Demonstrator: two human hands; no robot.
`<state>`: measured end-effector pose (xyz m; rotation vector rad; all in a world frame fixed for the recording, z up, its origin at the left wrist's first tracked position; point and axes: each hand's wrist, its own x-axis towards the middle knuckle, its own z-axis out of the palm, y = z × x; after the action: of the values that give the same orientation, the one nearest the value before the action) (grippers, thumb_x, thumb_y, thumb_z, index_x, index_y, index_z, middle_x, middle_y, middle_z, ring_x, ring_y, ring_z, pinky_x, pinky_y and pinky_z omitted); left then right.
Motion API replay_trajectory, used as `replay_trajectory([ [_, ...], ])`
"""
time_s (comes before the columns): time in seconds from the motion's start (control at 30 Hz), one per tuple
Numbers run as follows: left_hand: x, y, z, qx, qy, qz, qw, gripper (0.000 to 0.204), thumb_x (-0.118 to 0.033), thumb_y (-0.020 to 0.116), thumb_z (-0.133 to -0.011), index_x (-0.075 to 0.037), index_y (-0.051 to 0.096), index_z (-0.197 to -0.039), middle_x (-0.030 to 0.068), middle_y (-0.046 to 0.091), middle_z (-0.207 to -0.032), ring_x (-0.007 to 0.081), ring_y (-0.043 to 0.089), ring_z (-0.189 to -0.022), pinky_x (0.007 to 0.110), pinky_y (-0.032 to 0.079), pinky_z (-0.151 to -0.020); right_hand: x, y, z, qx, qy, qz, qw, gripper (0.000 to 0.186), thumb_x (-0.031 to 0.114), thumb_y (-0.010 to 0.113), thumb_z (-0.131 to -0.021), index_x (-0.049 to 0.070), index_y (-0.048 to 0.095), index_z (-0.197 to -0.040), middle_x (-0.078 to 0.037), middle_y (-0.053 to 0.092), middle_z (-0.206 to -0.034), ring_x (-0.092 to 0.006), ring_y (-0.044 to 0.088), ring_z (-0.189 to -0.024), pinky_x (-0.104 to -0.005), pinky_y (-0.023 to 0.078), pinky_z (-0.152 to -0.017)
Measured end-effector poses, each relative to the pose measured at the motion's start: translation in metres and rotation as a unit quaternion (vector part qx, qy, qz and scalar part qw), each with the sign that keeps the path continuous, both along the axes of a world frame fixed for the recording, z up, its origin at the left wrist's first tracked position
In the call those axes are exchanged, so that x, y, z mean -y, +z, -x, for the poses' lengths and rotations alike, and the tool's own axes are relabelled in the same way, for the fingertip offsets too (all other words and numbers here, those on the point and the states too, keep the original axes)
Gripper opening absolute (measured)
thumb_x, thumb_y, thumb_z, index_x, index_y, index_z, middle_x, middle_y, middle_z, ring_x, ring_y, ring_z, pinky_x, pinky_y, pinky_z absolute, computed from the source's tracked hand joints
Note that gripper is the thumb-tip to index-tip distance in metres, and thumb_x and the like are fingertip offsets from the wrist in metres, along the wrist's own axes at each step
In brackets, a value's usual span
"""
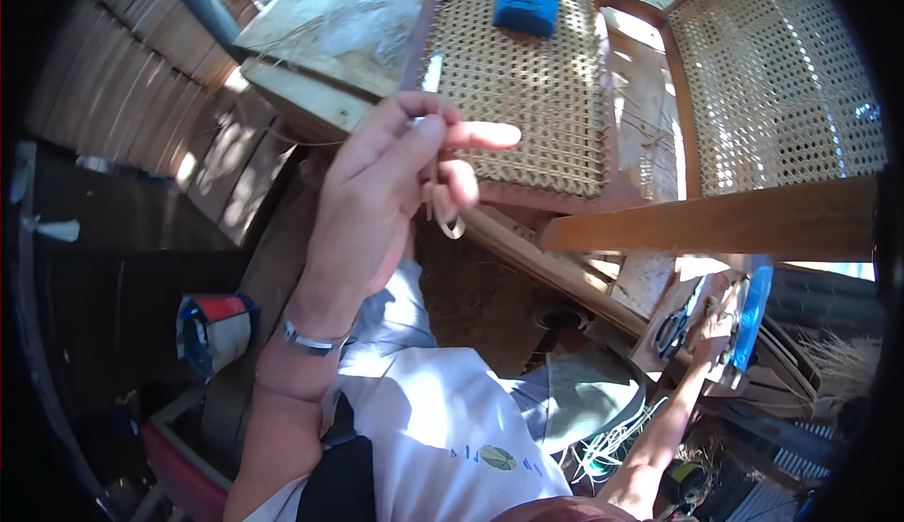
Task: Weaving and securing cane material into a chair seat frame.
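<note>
My left hand (pixel 386 169) is raised in front of the chair seat, thumb and forefinger pinched together on a thin, pale cane strip (pixel 453 228). The strip's curled end hangs below the fingers, and another finger points out to the right. Behind the hand lies the woven cane seat panel (pixel 527 89) in its reddish-brown frame. A blue block (pixel 526 0) rests on the weave near the far edge. My right hand (pixel 713 332) reaches far out to the right, among small items beside a blue strip-like object (pixel 752 310). Its fingers are too small and shaded to make out.
A wooden rail (pixel 716 221) and a second cane panel (pixel 782 80) stand at the right. Clear plastic (pixel 363 28) lies on the table at upper left. Below left is a red-and-white bag (pixel 218 329). Loose pale strands (pixel 612 447) hang near my right forearm.
</note>
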<state>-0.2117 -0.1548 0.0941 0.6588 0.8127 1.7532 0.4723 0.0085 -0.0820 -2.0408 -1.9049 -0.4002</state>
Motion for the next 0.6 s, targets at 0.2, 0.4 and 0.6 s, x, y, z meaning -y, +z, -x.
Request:
replay_trajectory([
  [0.2,0.012,-0.037,0.018,0.105,-0.04,0.054,0.992,0.016,-0.013,0.047,-0.103,-0.003,0.051,-0.114,0.0236,0.063,-0.124,0.0292,0.066,-0.111,0.039,0.052,-0.098,-0.063,-0.017,-0.052,-0.074,-0.047,0.124,0.988,0.047,0.041,0.055,-0.097,-0.005,0.063,-0.1,-0.027,0.066,-0.09,-0.0419,0.064,-0.087,-0.0474,0.05,-0.075],
  [0.4,0.024,-0.055,0.019,0.107,-0.018,0.064,0.992,0.017,-0.013,0.051,-0.102,-0.002,0.055,-0.114,0.019,0.067,-0.113,0.0223,0.07,-0.096,0.033,0.058,-0.085,-0.069,-0.034,-0.103,-0.148,-0.086,0.192,0.966,0.048,0.041,0.054,-0.098,-0.006,0.064,-0.096,-0.027,0.067,-0.089,-0.0407,0.064,-0.087,-0.0468,0.05,-0.076],
  [0.6,0.021,-0.058,0.014,0.114,-0.036,0.08,0.99,0.019,-0.016,0.054,-0.101,-0.002,0.058,-0.113,0.005,0.064,-0.086,0.0034,0.046,-0.057,0.017,0.035,-0.053,-0.002,-0.004,-0.052,0.001,0.007,-0.098,0.995,0.023,0.022,0.048,-0.102,0.004,0.061,-0.107,-0.011,0.064,-0.089,-0.0213,0.06,-0.073,-0.0292,0.044,-0.062],
])
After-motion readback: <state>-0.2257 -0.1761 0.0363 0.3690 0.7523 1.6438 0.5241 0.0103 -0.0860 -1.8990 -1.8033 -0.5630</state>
